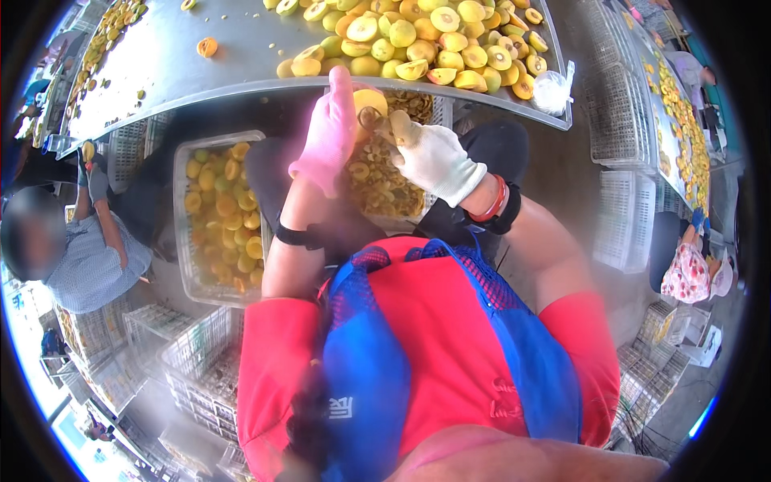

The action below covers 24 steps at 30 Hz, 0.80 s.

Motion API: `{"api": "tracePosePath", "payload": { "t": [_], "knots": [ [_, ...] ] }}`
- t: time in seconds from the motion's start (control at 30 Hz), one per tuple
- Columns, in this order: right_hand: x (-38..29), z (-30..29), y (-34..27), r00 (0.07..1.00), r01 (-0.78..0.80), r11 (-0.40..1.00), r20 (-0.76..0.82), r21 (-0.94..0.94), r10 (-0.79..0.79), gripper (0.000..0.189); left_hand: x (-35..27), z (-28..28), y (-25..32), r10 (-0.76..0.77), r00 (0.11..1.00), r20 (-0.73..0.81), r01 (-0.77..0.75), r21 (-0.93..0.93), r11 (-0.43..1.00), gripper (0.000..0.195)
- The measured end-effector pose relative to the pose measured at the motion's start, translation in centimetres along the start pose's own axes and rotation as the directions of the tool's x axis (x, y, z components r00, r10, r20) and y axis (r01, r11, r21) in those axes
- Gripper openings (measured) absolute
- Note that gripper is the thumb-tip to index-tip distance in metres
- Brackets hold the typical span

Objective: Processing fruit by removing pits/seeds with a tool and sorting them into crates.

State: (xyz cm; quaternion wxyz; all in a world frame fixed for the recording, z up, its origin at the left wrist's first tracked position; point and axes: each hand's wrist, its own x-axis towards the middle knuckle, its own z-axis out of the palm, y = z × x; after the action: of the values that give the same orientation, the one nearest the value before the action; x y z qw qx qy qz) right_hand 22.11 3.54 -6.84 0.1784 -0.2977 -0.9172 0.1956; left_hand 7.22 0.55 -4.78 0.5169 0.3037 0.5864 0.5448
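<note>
My left hand (pixel 327 129), in a pink knit glove, holds a halved yellow peach (pixel 372 99) just below the table's near edge. In a white glove with a stained thumb, my right hand (pixel 437 158) grips a small metal pitting tool (pixel 368 117). The tool's rounded end is against the cut fruit; its handle is mostly hidden by my fingers. Beneath both hands, between my knees, a plastic crate (pixel 444 111) contains brown-yellow peach scraps (pixel 385 187). A pile of peach halves (pixel 415 33), some with pits showing, lies on the metal table (pixel 241 75) ahead.
Left of my knee stands a white crate (pixel 181 241) of peach halves (pixel 224 208). A knotted plastic bag (pixel 551 91) sits at the table's right corner. Stacked crates (pixel 620 114) line the right. A co-worker (pixel 99 253) works at the left; others sit at the right table (pixel 668 162).
</note>
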Motion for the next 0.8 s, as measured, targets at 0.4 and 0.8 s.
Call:
{"api": "tracePosePath", "payload": {
  "t": [0.4, 0.8],
  "knots": [
    [0.1, 1.6, 0.0, 0.998, 0.015, 0.941, -0.066, 0.337, 0.008, 0.031, 0.4, 0.8, -3.0, 0.385, 0.92, -0.069, -0.391, -0.136, 0.91, 0.077],
    [0.2, 0.4, -0.6, 0.975, -0.205, 0.581, 0.216, 0.788, 0.051, 0.021, 0.6, 1.1, -2.3, 0.192, 0.981, -0.023, -0.193, -0.143, 0.971, 0.071]
  ]
}}
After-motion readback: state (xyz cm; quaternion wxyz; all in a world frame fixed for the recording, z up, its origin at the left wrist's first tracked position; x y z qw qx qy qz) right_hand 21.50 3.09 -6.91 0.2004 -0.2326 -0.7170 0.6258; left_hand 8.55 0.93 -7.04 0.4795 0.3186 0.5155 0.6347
